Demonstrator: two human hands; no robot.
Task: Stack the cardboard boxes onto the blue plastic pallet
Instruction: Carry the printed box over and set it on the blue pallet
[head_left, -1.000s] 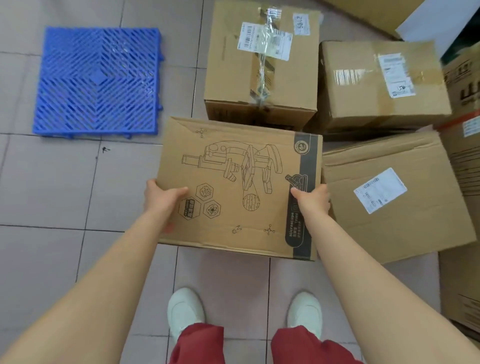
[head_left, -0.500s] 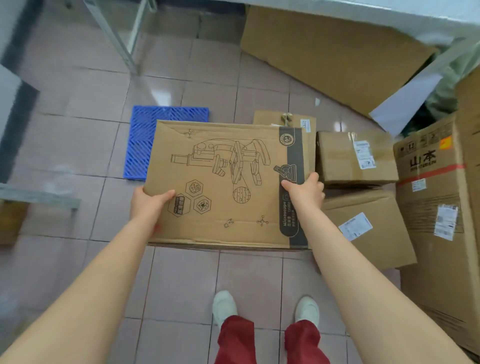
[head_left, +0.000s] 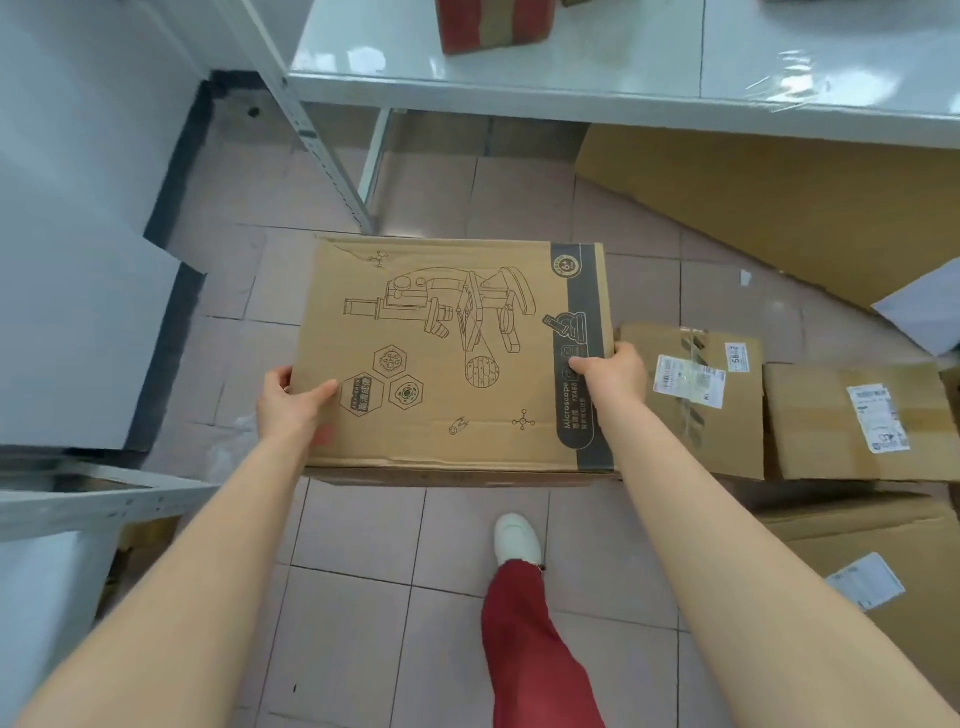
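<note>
I hold a brown cardboard box (head_left: 447, 358) printed with a microscope drawing and a black side band, lifted level above the tiled floor in the middle of the view. My left hand (head_left: 291, 402) grips its left edge and my right hand (head_left: 608, 374) grips its right edge over the black band. The blue plastic pallet is out of sight, hidden behind the lifted box or outside the view. Two taped cardboard boxes with white labels (head_left: 696, 395) (head_left: 852, 421) sit on the floor to the right.
A white table (head_left: 571, 57) with metal legs (head_left: 317, 140) stands ahead, a red-brown parcel (head_left: 493, 23) on it. Flat cardboard sheets (head_left: 779, 208) lean under it. A white shelf unit (head_left: 67, 312) lies left. More boxes (head_left: 862, 566) lie low right. My foot (head_left: 517, 538) steps forward.
The box has risen higher in both hands and the view has swung up and left. The blue pallet, visible before at upper left, has dropped out of sight behind the box.
</note>
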